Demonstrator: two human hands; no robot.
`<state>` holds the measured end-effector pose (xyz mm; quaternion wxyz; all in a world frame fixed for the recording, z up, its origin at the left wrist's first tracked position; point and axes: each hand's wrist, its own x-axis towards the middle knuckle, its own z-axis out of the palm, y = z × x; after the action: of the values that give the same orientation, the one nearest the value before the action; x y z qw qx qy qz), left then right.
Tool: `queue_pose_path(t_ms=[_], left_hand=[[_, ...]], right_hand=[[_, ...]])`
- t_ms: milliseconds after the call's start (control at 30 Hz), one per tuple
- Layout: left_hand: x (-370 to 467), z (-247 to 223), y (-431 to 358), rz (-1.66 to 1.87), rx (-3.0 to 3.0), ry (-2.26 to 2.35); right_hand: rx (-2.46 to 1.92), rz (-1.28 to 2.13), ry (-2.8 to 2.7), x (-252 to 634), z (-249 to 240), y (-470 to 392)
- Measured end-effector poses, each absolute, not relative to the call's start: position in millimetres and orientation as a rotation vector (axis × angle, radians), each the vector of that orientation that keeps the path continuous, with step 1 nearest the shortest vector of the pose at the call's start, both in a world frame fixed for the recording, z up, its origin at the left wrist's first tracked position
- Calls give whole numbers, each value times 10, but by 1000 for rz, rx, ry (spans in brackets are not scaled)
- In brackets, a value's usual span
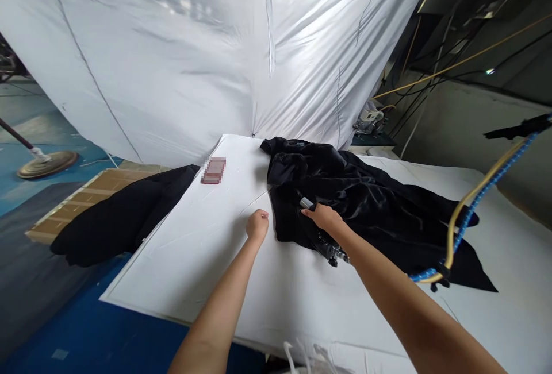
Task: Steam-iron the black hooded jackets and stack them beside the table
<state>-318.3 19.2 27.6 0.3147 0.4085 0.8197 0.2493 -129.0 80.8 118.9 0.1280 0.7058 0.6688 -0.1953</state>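
Across the white-covered table (pixel 224 236) lies a shiny black garment (pixel 366 190), crumpled at the top, with a flatter part near my hands. My right hand (pixel 323 216) is closed around the handle of what looks like a steam iron (pixel 307 203). Its silver front part shows ahead of the fingers, and metal fittings stick out behind, below the wrist. The iron's body is mostly hidden against the black cloth. My left hand (pixel 257 224) is closed just left of the garment's edge, over the white surface. Whatever its fingers may hold is hidden.
A blue-and-yellow hose (pixel 457 230) loops on the right, passing behind my right forearm. A blurred reddish object (pixel 214 170) lies near the table's left edge. Black cloth (pixel 129 213) drapes over cardboard (pixel 86 199) beside the table. White sheeting (pixel 194 64) hangs behind.
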Motion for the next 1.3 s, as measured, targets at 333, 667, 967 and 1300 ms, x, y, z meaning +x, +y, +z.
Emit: queue_pose_path(t_ms=[333,667,967,1300], left_hand=[[-2879,288,253,396,1036,2133],[-3003,253,484,508,1157,2185],[-3059,76,765,758,1263,2164],[-3122,16,751,682,1177,2252]], right_hand=[[1836,-561,2102,-1005,1125,459],[1951,-535,2068,-1468,1027,545],[2121,-570,1974,-1654,1035,791],[2041,-593,1972,-1255,1144,816]])
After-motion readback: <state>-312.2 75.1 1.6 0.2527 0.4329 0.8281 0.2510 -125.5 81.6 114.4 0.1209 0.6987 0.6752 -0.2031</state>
